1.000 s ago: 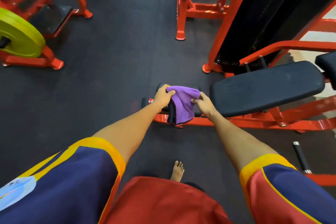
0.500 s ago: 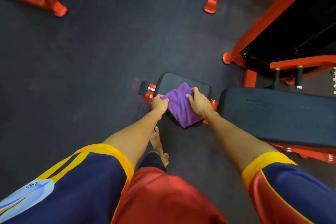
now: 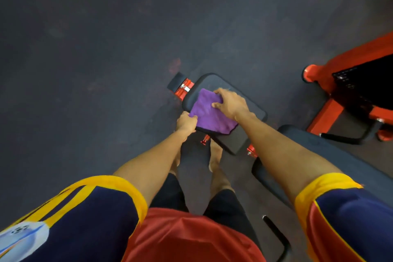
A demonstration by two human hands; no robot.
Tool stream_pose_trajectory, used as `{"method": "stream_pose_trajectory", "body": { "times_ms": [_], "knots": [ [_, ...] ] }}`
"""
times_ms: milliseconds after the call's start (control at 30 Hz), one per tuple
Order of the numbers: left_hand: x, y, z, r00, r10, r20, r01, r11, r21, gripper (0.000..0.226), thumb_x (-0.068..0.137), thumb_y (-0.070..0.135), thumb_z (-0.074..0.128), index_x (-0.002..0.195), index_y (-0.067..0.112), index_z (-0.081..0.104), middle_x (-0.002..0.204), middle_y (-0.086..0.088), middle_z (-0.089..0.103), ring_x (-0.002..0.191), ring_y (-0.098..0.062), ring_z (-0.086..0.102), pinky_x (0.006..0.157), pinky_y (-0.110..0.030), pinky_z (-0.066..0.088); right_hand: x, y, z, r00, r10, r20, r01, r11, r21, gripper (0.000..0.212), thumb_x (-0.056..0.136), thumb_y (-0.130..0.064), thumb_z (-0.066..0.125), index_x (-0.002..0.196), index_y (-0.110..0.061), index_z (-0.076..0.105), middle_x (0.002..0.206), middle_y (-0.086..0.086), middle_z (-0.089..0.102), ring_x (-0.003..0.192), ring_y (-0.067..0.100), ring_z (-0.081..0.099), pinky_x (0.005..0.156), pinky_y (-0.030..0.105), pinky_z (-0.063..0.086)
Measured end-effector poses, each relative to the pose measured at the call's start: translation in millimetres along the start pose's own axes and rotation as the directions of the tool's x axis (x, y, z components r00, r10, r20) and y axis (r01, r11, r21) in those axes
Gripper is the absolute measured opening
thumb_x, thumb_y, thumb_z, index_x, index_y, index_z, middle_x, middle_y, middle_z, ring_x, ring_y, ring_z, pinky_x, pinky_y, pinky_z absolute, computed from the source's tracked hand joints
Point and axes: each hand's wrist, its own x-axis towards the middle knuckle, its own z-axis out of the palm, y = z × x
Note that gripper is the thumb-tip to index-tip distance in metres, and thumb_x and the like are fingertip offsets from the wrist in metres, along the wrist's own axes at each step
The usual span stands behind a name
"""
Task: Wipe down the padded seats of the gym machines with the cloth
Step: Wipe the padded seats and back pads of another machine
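Shirt point(image 3: 187, 238): red front with navy, yellow-cuffed sleeves, at 6 o'clock in the view; cut off by the bottom edge.
Legs and feet: below the forearms. Dark shorts show, and one bare foot point(image 3: 214, 155) has its toes under the near edge of the small pad. The other foot is mostly hidden by the left forearm.
Black bar point(image 3: 276, 235): at 5 o'clock. It bends out of sight at the bottom edge, and what it joins to cannot be made out.
Left hand point(image 3: 186, 122): fingers curled tight on the cloth's 8 o'clock corner, at the pad's edge.
Cloth point(image 3: 209, 112): purple and folded, lying flat on the small seat pad, just right of the view's centre. A dark underside shows along its near edge, and its 2 o'clock part is covered by the right hand.
Right hand point(image 3: 230, 104): palm down on the cloth, fingers spread and pressing, not gripping.
Small seat pad point(image 3: 231, 140): black with rounded corners, tilted toward 11 o'clock, with red fittings at its ends.
Long pad point(image 3: 323, 155): black, at 4 o'clock from the small pad. The right forearm crosses it and its outline is blurred.
Red frame point(image 3: 361, 49): at 3 o'clock, around a black panel, cut off by the right edge.
Floor point(image 3: 85, 49): dark matting with faint reddish smudges.
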Motion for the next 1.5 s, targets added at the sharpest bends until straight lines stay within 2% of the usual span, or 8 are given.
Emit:
{"method": "stream_pose_trajectory", "body": {
  "times_ms": [100,300,433,633,867,1133,1300,1500],
  "knots": [
    [42,-46,26,0.994,-0.111,0.016,0.107,0.984,0.145,0.044,0.067,0.054,0.049,0.102,0.029,0.054,0.117,-0.009,0.069,0.105,-0.035,0.066,0.097,-0.049,0.053,34,-5,11,0.976,-0.217,-0.019,0.211,0.963,-0.167,0.036,0.098,-0.035,0.063,0.133,-0.026,0.059,0.133,0.001,0.061,0.127,0.028,0.05,0.1,0.043,0.038],
    [9,-7,21,0.97,-0.079,-0.229,-0.038,0.885,-0.464,0.048,0.103,0.023,0.038,0.15,0.019,0.044,0.15,-0.001,0.05,0.136,-0.02,0.047,0.115,-0.033,0.036,29,7,67,0.875,-0.465,-0.134,0.408,0.858,-0.313,0.069,0.089,-0.059,0.061,0.145,-0.02,0.05,0.155,0.007,0.043,0.145,0.031,0.036,0.12,0.053,0.018],
    [24,3,28,0.965,-0.079,-0.251,-0.118,0.723,-0.681,0.044,0.108,0.015,0.033,0.15,0.019,0.046,0.153,0.006,0.043,0.134,-0.007,0.043,0.091,-0.007,0.038,23,35,105,0.883,-0.467,-0.041,0.413,0.817,-0.403,0.101,0.084,-0.085,0.043,0.163,-0.025,0.023,0.171,0.011,0.013,0.157,0.04,0.004,0.124,0.063,-0.004],
    [42,-8,47,0.965,-0.066,-0.255,-0.186,0.515,-0.837,0.041,0.11,0.027,0.035,0.147,0.02,0.052,0.143,0.003,0.058,0.125,-0.011,0.059,0.102,-0.028,0.051,76,9,103,0.849,-0.526,-0.054,0.446,0.766,-0.463,0.099,0.082,-0.084,0.042,0.162,-0.032,0.019,0.17,0.007,0.018,0.156,0.04,0.006,0.122,0.065,0.0],
    [45,-16,53,0.964,-0.03,-0.265,-0.227,0.429,-0.874,0.046,0.112,0.029,0.025,0.151,0.014,0.044,0.14,0.009,0.05,0.129,-0.005,0.048,0.093,-0.008,0.046,41,79,103,0.459,-0.846,0.271,0.814,0.279,-0.509,0.076,0.092,-0.051,0.058,0.159,-0.03,0.032,0.171,0.006,0.014,0.158,0.033,0.009,0.124,0.062,0.002],
    [51,-16,69,0.949,-0.047,-0.313,-0.276,0.359,-0.892,0.053,0.1,0.043,0.044,0.15,0.025,0.047,0.151,0.003,0.051,0.138,-0.011,0.048,0.12,-0.036,0.033,104,17,70,0.788,-0.614,-0.051,0.511,0.697,-0.502,0.063,0.099,-0.051,0.038,0.159,-0.033,0.032,0.166,-0.002,0.03,0.156,0.031,0.016,0.126,0.06,0.002],
    [47,-12,73,0.93,-0.123,-0.347,-0.284,0.357,-0.89,0.041,0.11,0.03,0.032,0.136,0.015,0.059,0.123,0.003,0.067,0.101,0.002,0.067,0.083,-0.012,0.051,75,16,96,0.621,-0.77,0.145,0.721,0.489,-0.491,0.068,0.092,-0.05,0.052,0.157,-0.033,0.038,0.168,-0.003,0.026,0.157,0.03,0.014,0.126,0.057,-0.003],
    [38,-5,77,0.94,-0.084,-0.329,-0.29,0.307,-0.907,0.041,0.11,0.034,0.033,0.15,0.032,0.044,0.153,0.003,0.048,0.137,-0.012,0.048,0.118,-0.036,0.036,89,89,59,0.597,-0.789,0.143,0.725,0.454,-0.517,0.065,0.1,-0.048,0.044,0.161,-0.033,0.029,0.17,0.002,0.021,0.158,0.028,0.013,0.127,0.053,-0.001]
  ]
}}
